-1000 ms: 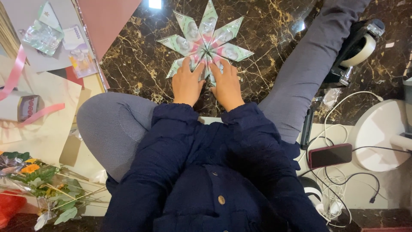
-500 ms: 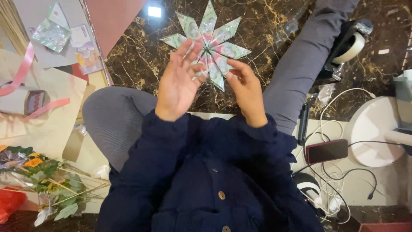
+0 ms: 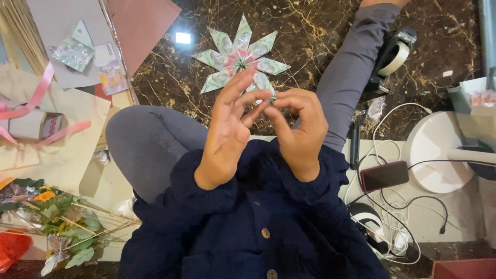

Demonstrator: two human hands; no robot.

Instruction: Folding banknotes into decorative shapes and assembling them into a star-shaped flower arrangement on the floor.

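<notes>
A star folded from greenish and pink paper notes [image 3: 235,54] lies flat on the dark marble floor [image 3: 315,28] in front of my knees. Both hands are lifted off it, above my lap. My left hand [image 3: 230,129] has its fingers spread, with the fingertips meeting those of my right hand [image 3: 299,129]. My right hand's fingers curl inward and its thumb and forefinger pinch together. Nothing shows in that pinch. The star's near points are hidden behind my fingers.
A tape dispenser [image 3: 395,51] sits beyond my right leg. A dark phone [image 3: 385,175], tangled cables [image 3: 398,212] and a white round base [image 3: 436,152] lie right. Left are pink and grey paper sheets [image 3: 144,26], a folded note piece [image 3: 75,49], pink ribbon [image 3: 36,95] and wrapped flowers [image 3: 51,217].
Both hands have lifted off the star, where they pressed a second ago, and come together toward my chest. The star stays flat on the floor.
</notes>
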